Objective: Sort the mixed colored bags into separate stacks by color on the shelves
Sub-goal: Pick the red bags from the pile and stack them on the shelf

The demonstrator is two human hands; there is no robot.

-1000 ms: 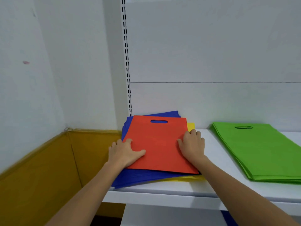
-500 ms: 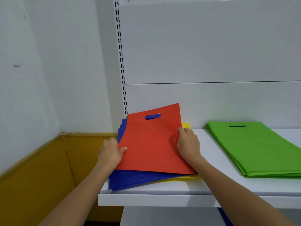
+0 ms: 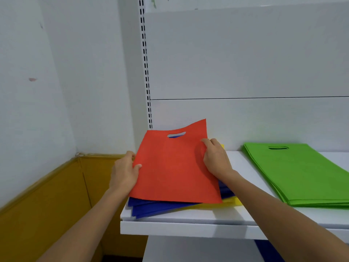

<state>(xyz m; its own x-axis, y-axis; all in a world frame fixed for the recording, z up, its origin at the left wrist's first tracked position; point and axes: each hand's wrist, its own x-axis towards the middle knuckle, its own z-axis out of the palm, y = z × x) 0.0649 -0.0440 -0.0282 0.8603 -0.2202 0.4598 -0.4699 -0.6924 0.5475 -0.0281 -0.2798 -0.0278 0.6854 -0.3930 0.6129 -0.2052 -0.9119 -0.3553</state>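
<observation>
Both hands pinch the red bag [image 3: 173, 167]: left hand [image 3: 125, 172] on its left edge, right hand [image 3: 216, 159] on its right, above blue bags [image 3: 151, 208].

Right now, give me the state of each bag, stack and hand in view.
red bag: held at both side edges, far edge raised.
left hand: grips red bag's left edge.
right hand: pinches its right edge.
blue bags: fanned unevenly beneath it.
yellow bag: mostly covered.
green stack: flat, tidy, apart.
</observation>
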